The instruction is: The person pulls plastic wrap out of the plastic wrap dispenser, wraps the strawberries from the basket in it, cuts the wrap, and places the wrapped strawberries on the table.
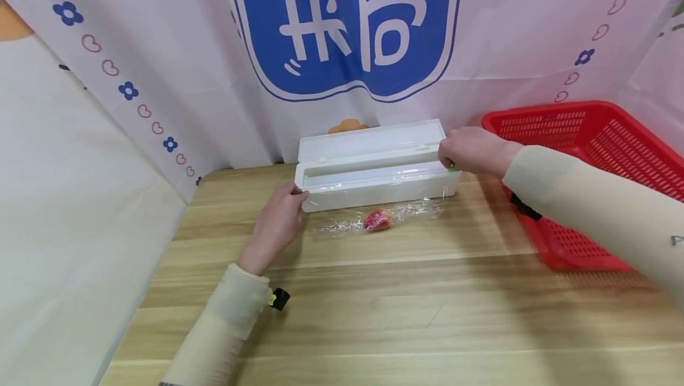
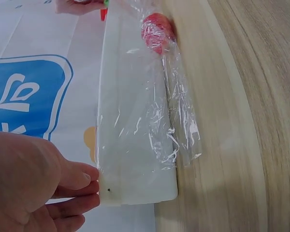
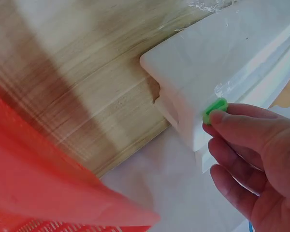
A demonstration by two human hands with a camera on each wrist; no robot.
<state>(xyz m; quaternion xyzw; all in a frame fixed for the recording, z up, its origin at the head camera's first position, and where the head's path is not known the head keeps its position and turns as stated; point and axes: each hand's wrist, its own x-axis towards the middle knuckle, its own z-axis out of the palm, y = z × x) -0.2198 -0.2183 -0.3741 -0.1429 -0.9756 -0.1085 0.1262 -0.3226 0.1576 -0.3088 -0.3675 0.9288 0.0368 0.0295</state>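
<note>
A long white cling film dispenser (image 1: 376,191) lies across the back of the table with its lid (image 1: 369,139) raised. My left hand (image 1: 274,225) pinches its left front corner; whether film is also between the fingertips I cannot tell. At the right end my right hand (image 1: 477,149) pinches a small green slider (image 3: 215,110) between thumb and forefinger, on the dispenser's upper edge. Clear film (image 2: 135,104) hangs over the front face. Just before the dispenser lies a red, partly yellowish fruit (image 1: 377,220), loosely covered by crinkled clear film.
A red perforated plastic basket (image 1: 550,243) stands on the right, under my right forearm. Behind the wooden table (image 1: 385,315) hangs a white cloth (image 1: 256,119) with a blue printed emblem.
</note>
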